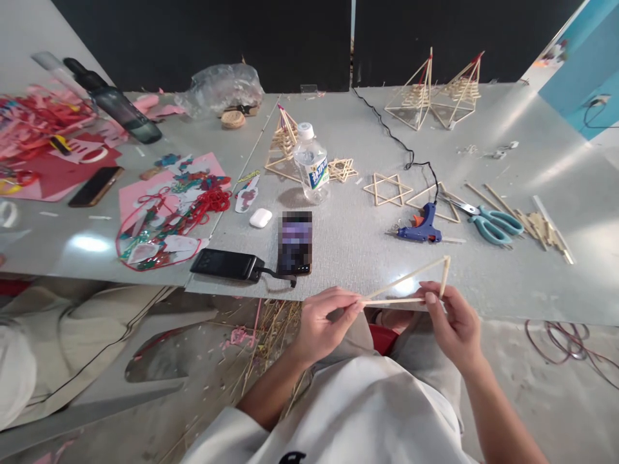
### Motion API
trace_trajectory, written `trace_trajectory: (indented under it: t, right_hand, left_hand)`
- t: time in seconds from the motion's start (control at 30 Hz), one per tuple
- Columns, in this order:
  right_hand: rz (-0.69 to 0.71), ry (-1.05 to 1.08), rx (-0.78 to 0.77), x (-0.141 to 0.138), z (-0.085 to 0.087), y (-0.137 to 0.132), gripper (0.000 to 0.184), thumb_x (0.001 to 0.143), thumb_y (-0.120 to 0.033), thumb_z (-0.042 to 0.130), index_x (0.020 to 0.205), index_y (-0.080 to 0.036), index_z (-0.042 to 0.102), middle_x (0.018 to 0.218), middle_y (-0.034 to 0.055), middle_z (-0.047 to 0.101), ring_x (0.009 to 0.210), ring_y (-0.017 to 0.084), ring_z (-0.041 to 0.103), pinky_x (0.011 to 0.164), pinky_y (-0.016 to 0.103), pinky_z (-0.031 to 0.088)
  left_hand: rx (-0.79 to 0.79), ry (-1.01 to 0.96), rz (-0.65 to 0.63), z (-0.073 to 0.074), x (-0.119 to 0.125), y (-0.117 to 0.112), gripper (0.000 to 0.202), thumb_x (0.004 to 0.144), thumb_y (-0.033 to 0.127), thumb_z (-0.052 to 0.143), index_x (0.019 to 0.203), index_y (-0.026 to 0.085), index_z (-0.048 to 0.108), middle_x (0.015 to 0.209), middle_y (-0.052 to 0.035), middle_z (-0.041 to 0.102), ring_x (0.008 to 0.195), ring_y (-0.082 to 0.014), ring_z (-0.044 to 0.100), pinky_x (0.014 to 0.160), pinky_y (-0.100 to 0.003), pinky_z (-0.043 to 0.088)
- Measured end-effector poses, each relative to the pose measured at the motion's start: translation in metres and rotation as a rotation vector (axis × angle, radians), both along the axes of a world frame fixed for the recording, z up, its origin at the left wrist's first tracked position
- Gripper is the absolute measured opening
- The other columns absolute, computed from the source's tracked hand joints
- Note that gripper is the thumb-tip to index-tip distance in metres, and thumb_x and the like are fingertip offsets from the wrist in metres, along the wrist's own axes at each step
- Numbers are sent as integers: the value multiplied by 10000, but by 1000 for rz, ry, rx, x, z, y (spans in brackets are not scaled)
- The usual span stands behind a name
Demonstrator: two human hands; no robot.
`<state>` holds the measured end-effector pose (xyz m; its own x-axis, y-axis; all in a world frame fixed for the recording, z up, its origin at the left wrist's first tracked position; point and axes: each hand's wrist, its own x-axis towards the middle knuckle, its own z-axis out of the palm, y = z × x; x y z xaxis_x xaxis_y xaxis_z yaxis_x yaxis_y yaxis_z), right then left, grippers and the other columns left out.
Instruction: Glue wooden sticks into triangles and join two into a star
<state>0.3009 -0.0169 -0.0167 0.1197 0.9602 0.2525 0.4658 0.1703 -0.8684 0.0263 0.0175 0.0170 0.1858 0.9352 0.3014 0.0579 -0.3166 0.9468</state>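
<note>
The left hand (329, 322) pinches one corner of a slim triangle of pale wooden sticks (396, 301); the right hand (454, 322) grips its other end, near the tabletop (348, 258) edge. Beyond the right hand lie a blue plastic glue gun (423, 227) and teal-handled scissors (493, 224); beyond the left stands a clear plastic bottle (313, 164).

A slim triangle of pale wooden sticks (406, 278), short side rightmost, is held at the near edge of the bench (348, 251).
</note>
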Motion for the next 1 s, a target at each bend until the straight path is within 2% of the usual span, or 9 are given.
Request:
trace_trajectory:
  t: [0.13,0.2,0.3,0.37,0.57,0.77,0.83,0.93,1.0]
  right_hand:
    - [24,115,-23,5,-4,14,269,1074,-422,665,1296,-286,733,1029,51,817,936,220,782,845,355,640]
    - [14,226,-71,4,-5,22,285,1071,-462,666,1274,-279,748,984,46,809,855,195,753,801,338,634]
    - [-34,402,-116,3,-4,33,288,1039,-524,707,1104,-258,794,807,26,769,661,147,658,637,281,578]
    - [-62,477,-122,2,-2,38,308,999,-551,756,997,-247,803,737,21,747,606,130,619,574,258,535]
    - [-100,557,-177,11,-6,37,335,887,-568,877,945,-240,847,730,42,777,636,145,676,591,260,580]
    - [-109,522,-150,15,-14,32,279,870,-534,897,945,-267,868,799,49,817,697,183,755,633,298,637]
    - [-124,503,-124,13,-14,31,278,876,-539,889,934,-267,867,825,56,825,707,192,761,636,311,643]
    - [-148,501,-113,11,-15,30,289,873,-545,891,930,-262,867,842,59,831,709,191,760,648,318,650]
    - [-168,521,-134,12,-17,28,295,871,-545,893,949,-261,869,858,58,836,733,193,771,665,315,655]
  left_hand:
    - [-118,-45,-15,-9,5,15,212,1015,357,739,940,211,873,810,-67,808,719,-167,711,707,-301,583]
    - [-191,-74,-8,-15,8,22,251,1005,410,749,954,204,882,797,-65,792,684,-153,683,658,-278,559]
    - [-301,-124,2,-22,10,31,297,978,472,771,973,201,892,800,-61,788,631,-127,635,608,-252,532]
    - [-366,-159,-1,-24,11,35,321,951,501,792,974,197,894,790,-60,788,607,-115,615,592,-243,527]
    - [-493,-165,10,-19,14,41,383,895,531,833,1028,177,896,778,-64,796,566,-101,600,554,-231,522]
    - [-556,-201,78,-18,16,45,446,833,568,870,1053,180,874,1043,-119,852,621,-118,660,501,-238,553]
    - [-570,-202,89,-19,16,45,469,812,570,886,1056,170,868,969,-107,847,602,-121,667,488,-235,547]
    - [-594,-179,88,-21,15,46,474,805,574,893,1009,148,855,743,-42,780,477,-94,610,470,-226,517]
    - [-604,-175,81,-21,15,46,471,792,577,901,970,145,845,695,-22,750,449,-88,596,462,-221,501]
